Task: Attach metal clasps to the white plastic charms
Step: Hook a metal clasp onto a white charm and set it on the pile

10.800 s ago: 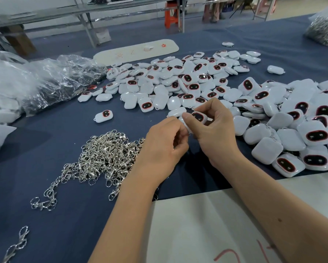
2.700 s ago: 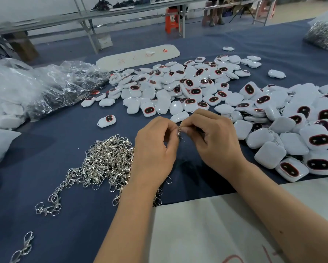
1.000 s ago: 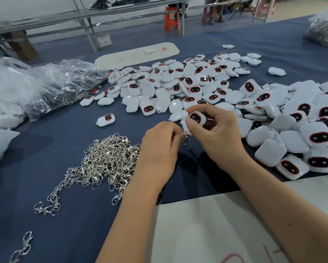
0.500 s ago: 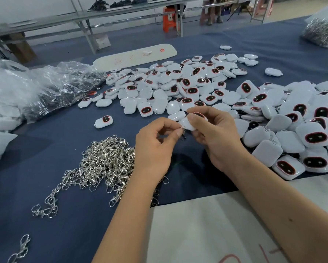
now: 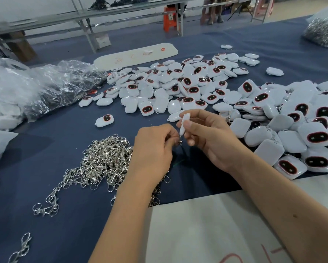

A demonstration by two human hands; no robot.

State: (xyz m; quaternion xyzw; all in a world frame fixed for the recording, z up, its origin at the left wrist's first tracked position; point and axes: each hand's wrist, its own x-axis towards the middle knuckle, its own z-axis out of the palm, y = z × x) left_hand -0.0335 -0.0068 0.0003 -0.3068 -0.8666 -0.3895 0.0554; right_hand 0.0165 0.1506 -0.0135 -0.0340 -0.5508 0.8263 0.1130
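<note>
My right hand (image 5: 210,139) pinches a white plastic charm (image 5: 184,123) edge-on between thumb and fingers, its lower end pointing down. My left hand (image 5: 155,150) pinches a small metal clasp (image 5: 180,142) right at the charm's lower end. A heap of silver clasps (image 5: 102,164) lies on the blue cloth to the left of my left hand. Many white charms with dark red-rimmed faces (image 5: 178,88) are spread across the table behind my hands. Another pile of charms (image 5: 301,130) lies to the right.
Clear plastic bags (image 5: 45,88) sit at the left. A bag of metal parts (image 5: 324,33) lies at the far right. A white paper sheet (image 5: 206,228) covers the near edge under my arms. One lone charm (image 5: 104,120) lies apart on the cloth. Loose clasps (image 5: 19,249) lie near the bottom left.
My right hand turned the charm from face-up to edge-on. My left hand brought the clasp to the charm's lower end.
</note>
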